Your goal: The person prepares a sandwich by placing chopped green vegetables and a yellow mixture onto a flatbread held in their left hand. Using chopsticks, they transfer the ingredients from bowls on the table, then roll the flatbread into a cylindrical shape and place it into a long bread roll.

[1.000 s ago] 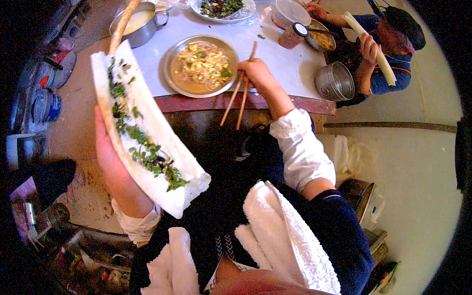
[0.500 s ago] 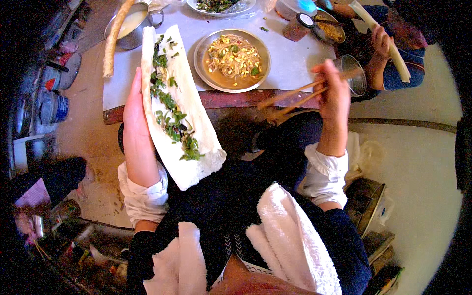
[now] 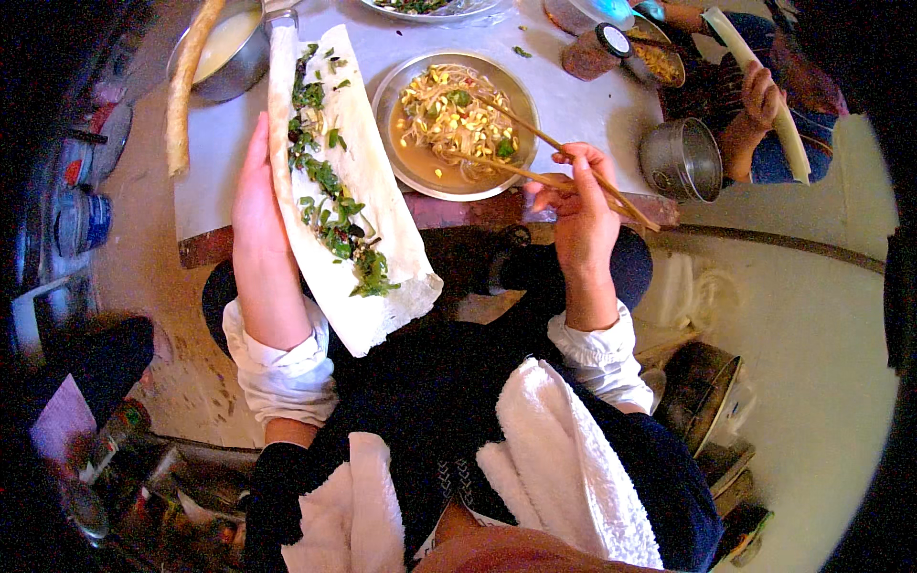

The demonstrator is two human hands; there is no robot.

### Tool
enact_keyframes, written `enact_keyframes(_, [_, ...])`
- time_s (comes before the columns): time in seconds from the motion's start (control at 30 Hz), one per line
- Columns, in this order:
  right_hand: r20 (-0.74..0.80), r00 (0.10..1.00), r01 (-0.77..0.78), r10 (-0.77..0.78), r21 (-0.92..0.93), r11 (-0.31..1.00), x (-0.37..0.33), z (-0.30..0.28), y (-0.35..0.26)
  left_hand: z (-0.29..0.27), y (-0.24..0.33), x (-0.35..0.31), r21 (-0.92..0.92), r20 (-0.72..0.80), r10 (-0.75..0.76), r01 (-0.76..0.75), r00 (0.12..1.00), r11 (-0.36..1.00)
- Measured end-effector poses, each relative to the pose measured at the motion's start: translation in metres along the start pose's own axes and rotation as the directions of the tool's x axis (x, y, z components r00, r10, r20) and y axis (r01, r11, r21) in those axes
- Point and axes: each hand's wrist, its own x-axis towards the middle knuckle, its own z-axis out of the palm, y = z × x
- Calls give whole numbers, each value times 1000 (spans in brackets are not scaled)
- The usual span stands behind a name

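Observation:
My left hand (image 3: pixel 263 229) supports a long, thin white flatbread (image 3: pixel 387 224) from beneath and along its left side, with the fingers mostly behind it. A strip of chopped green leaves (image 3: pixel 330 196) runs lengthwise down the flatbread. Its left edge is slightly folded up. My right hand (image 3: pixel 585 210) grips a pair of wooden chopsticks (image 3: pixel 546 141). Their spread tips reach into the bean sprouts and noodles (image 3: pixel 458 115), which sit in orange-brown broth in a round metal bowl (image 3: pixel 451 195) near the table's front edge.
At the table's (image 3: pixel 205 196) left is a metal pot (image 3: pixel 244 76) of pale liquid, beside a long browned roll (image 3: pixel 180 115). Right of the bowl stand a lidded jar (image 3: pixel 587 59) and a metal cup (image 3: pixel 659 158). Another person's hand (image 3: pixel 761 94) holds a rolled flatbread (image 3: pixel 788 143) at far right.
My right hand has moved left and forward, bringing the chopsticks from beyond the bowl's right side into the food. The flatbread stays in my left hand.

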Motion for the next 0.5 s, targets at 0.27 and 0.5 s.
enact_keyframes(0.27, [-164, 984, 82, -75, 39, 996, 10, 10, 24, -12, 0, 2, -107, 143, -61, 77, 988, 991])
enact_keyframes(0.5, [-213, 976, 76, -50, 113, 991, 30, 5, 28, -3, -3, 3, -172, 225, -72, 112, 972, 979])
